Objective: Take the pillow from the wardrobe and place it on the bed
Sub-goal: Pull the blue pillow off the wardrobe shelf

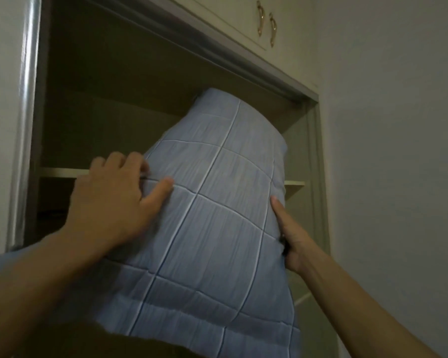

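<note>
A large blue quilted pillow with white grid stitching hangs halfway out of the open wardrobe. Its far end still rests on the upper shelf, and its near end droops toward me. My left hand grips the pillow's left edge, thumb pressed on the top face and fingers curled behind. My right hand clamps the right edge, thumb pointing up along the side. The bed is not in view.
The wardrobe opening has a grey frame at the left and a top rail. Closed upper cabinet doors with brass handles sit above. A plain wall fills the right side. The lower shelf space is dark.
</note>
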Available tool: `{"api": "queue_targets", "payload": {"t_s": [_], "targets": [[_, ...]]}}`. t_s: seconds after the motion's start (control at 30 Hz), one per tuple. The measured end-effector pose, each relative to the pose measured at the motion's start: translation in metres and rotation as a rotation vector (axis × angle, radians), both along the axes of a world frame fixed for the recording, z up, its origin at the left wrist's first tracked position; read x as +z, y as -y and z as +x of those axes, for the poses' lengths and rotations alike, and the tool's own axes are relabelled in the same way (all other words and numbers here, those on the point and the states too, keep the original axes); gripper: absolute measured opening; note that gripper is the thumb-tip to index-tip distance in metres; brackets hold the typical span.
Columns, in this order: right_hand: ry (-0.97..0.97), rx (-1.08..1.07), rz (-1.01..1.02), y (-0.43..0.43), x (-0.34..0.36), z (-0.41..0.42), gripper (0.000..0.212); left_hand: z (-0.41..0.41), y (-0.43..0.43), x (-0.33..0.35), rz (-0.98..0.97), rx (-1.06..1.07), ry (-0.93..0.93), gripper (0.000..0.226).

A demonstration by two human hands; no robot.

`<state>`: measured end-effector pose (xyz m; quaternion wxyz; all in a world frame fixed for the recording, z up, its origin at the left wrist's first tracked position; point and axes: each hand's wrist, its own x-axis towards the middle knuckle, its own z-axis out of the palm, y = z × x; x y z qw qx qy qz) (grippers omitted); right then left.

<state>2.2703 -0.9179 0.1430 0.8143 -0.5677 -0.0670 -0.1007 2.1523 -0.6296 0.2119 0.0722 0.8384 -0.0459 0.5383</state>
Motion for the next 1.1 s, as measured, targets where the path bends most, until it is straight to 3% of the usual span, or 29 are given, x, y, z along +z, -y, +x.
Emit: {"api": "queue_targets", "payload": {"t_s": [0.17, 0.3, 0.47, 0.6, 0.87, 1.0, 1.1], "targets": [[0.055, 0.008, -0.040, 0.012, -0.006, 0.028, 0.119, 0.043, 0.040, 0.042, 0.066, 0.099, -0.290, 0.084], [0.023, 0.100, -0.010, 0.013, -0.004, 0.049, 0.120, 0.082, 0.064, 0.070, -0.011, 0.063, -0.371, 0.097], [0.032, 0.197, 0.110, 0.018, -0.001, 0.070, 0.113, 0.113, 0.081, 0.076, -0.241, -0.139, -0.273, 0.102], [0.064, 0.175, 0.162, 0.013, -0.003, 0.079, 0.095, 0.124, 0.083, 0.060, -0.257, -0.179, -0.190, 0.098], [0.171, 0.158, 0.167, 0.036, 0.003, 0.086, 0.091, 0.133, 0.082, 0.035, -0.379, -0.376, -0.096, 0.094], [0.275, 0.017, 0.123, 0.040, 0.010, 0.081, 0.095, 0.133, 0.083, 0.021, -0.468, -0.480, -0.045, 0.089], [0.346, -0.091, 0.102, 0.040, 0.006, 0.069, 0.084, 0.133, 0.082, 0.001, -0.526, -0.556, -0.003, 0.078]]}}
